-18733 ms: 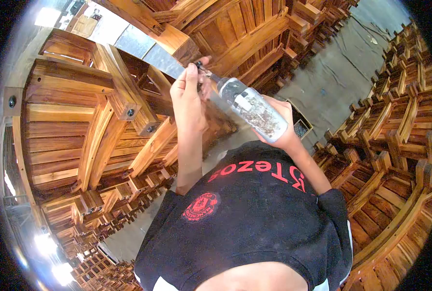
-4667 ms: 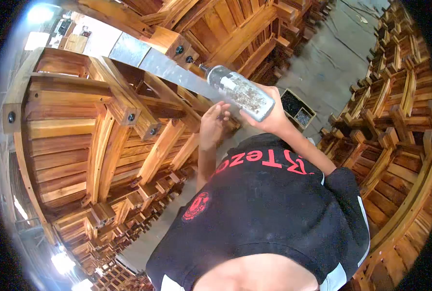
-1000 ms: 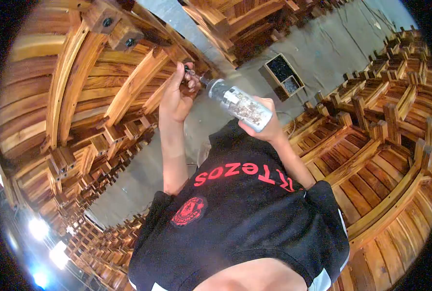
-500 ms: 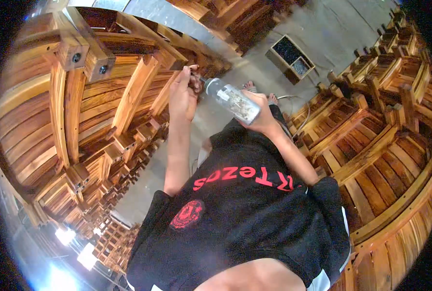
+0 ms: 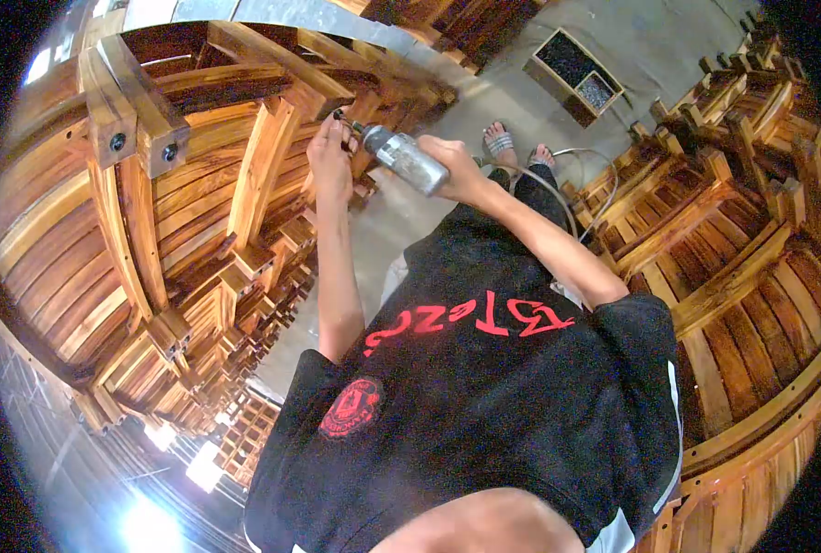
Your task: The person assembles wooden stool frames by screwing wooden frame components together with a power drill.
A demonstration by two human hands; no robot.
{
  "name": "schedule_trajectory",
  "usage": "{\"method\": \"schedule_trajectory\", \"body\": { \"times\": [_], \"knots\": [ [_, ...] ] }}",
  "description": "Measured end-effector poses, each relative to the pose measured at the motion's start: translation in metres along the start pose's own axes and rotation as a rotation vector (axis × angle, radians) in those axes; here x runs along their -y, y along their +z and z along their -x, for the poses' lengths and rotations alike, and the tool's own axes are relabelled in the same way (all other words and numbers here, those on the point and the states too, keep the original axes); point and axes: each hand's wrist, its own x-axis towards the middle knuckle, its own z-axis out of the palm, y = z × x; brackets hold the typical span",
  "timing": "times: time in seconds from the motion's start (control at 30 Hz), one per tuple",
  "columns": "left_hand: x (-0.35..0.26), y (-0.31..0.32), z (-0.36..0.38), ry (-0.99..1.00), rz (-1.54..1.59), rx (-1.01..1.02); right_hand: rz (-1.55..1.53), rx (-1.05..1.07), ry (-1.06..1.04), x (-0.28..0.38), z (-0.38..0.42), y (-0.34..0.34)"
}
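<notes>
My right hand (image 5: 455,168) is wrapped round the body of a silver power tool (image 5: 409,158), whose front end points up and left. My left hand (image 5: 330,155) has its fingers closed at the tool's dark tip, around something small and dark that I cannot make out. Both are just below the end of a wooden leg (image 5: 323,90) on a slatted piece of furniture. Dark round fasteners show in the ends of two neighbouring legs, one of them the front leg (image 5: 108,115).
Similar wooden pieces stand stacked on the right (image 5: 705,267) and run back at lower left. A divided box (image 5: 578,78) of small dark and grey parts lies on the floor. A hose (image 5: 613,175) curls beside my feet.
The tool and both hands have come closer to the leg's end, with the tool tilted flatter. The wooden legs and floor box have shifted slightly in view.
</notes>
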Motion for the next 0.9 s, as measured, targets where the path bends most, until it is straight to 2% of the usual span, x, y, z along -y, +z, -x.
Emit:
{"method": "schedule_trajectory", "body": {
  "times": [0.9],
  "knots": [
    [-0.01, -0.001, -0.004, 0.007, -0.062, 0.014, 0.007, 0.001, -0.035, -0.01, 0.0, 0.01]
  ]
}}
